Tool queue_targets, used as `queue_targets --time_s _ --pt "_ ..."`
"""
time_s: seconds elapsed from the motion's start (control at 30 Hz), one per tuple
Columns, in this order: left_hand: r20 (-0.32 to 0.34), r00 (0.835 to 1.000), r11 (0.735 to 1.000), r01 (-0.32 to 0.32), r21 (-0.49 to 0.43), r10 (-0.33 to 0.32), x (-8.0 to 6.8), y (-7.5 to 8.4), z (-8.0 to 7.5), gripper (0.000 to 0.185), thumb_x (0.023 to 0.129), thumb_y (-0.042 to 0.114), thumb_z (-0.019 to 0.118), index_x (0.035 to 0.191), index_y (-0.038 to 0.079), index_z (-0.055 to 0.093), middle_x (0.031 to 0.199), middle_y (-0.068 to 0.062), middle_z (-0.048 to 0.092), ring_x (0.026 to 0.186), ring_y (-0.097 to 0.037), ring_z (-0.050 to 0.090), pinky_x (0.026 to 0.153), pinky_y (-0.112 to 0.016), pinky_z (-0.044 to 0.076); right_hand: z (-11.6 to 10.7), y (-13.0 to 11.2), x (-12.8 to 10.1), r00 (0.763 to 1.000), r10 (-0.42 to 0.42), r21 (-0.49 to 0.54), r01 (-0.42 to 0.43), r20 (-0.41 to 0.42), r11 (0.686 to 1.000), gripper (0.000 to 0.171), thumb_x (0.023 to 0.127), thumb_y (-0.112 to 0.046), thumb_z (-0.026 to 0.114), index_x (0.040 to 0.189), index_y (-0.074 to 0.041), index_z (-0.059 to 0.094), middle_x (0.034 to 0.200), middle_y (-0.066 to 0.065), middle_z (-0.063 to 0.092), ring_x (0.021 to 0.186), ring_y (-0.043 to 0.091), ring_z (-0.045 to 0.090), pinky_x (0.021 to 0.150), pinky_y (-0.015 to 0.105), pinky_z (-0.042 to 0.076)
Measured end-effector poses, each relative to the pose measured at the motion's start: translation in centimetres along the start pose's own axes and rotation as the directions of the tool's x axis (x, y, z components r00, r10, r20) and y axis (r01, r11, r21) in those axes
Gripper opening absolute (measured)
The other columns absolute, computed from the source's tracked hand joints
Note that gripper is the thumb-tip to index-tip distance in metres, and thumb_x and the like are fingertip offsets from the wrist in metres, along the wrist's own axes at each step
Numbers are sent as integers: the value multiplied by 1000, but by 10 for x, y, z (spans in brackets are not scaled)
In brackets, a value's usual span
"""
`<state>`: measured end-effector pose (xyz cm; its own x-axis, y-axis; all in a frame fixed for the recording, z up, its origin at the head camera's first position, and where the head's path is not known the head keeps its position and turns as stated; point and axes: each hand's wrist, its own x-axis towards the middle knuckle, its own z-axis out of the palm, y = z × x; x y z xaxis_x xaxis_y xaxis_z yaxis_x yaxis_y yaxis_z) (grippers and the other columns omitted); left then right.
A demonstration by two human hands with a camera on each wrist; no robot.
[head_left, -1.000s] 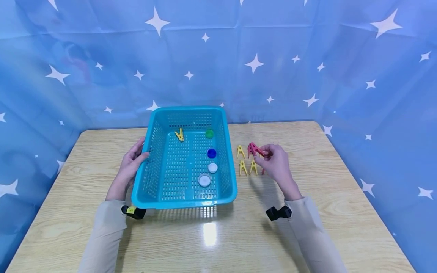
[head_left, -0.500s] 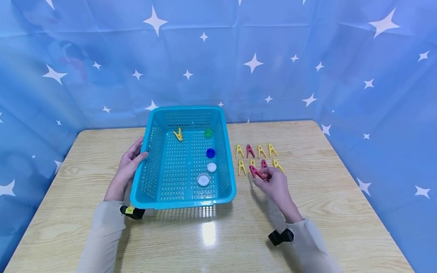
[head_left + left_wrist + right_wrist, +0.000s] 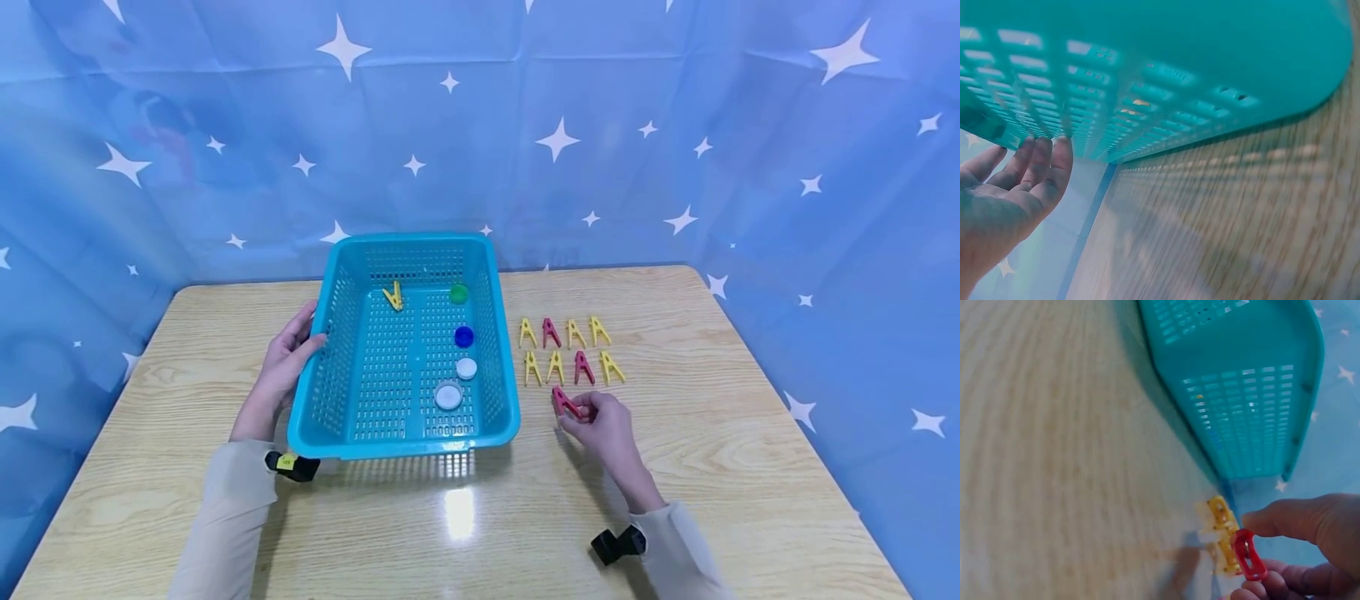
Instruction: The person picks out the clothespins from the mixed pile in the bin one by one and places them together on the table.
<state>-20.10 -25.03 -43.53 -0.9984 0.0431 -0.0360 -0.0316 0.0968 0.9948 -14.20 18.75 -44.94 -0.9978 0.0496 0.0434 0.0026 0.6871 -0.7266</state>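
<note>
My right hand (image 3: 606, 427) pinches a red clothespin (image 3: 564, 403) by one end, just in front of two rows of clothespins. In the right wrist view the red clothespin (image 3: 1248, 555) sits between thumb and fingers. The rows hold several yellow clothespins (image 3: 531, 367) and two red ones, including a red clothespin (image 3: 583, 368) in the nearer row. My left hand (image 3: 287, 357) grips the left side of a blue plastic basket (image 3: 405, 450), thumb over the rim. In the left wrist view its fingertips touch the basket's slotted outer wall (image 3: 1141, 81).
Inside the basket lie a yellow clothespin (image 3: 394, 296), a green cap (image 3: 459, 293), a blue cap (image 3: 464, 337) and two white caps, the larger white cap (image 3: 448, 395) nearest me. A starry blue curtain (image 3: 630, 167) hangs behind the wooden table (image 3: 720, 417).
My right hand has moved toward me with the red clothespin, from over the far row to in front of the near row, uncovering the rows. My left hand has stayed on the basket.
</note>
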Motion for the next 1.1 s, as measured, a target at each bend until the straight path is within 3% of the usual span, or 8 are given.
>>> queue_targets --time_s 0.3,0.53,0.9,1.1 --pt "2 1000 1000 -9 -2 9 1 -1 1 62 99 23 47 152 15 15 150 -21 24 129 -37 34 77 -18 50 6 8 -4 1000 7 -27 -7 3 1000 17 73 -4 75 84 5 65 73 10 60 64 14 52 55 21 43" --pt "7 1000 1000 -18 -14 18 1 0 1 63 99 23 48 152 15 15 150 -22 22 128 -36 35 77 -18 50 11 7 -6 997 74 -57 -72 36 996 23 72 -7 76 82 2 58 70 7 53 61 15 44 52 24 38" --pt "8 1000 1000 -22 -15 22 1 -2 1 63 99 22 48 152 14 14 150 -22 22 129 -33 35 79 -16 48 8 1 -8 995 83 -120 -77 47 990 27 75 -14 77 80 0 54 70 6 51 62 16 46 53 27 38" --pt "11 1000 1000 -12 -10 12 0 -1 0 63 99 23 47 152 16 14 151 -21 22 131 -40 31 77 -17 49 -8 -5 -2 1000 -4 -95 4 4 995 30 79 -17 75 89 6 58 71 8 55 60 16 49 52 25 41"
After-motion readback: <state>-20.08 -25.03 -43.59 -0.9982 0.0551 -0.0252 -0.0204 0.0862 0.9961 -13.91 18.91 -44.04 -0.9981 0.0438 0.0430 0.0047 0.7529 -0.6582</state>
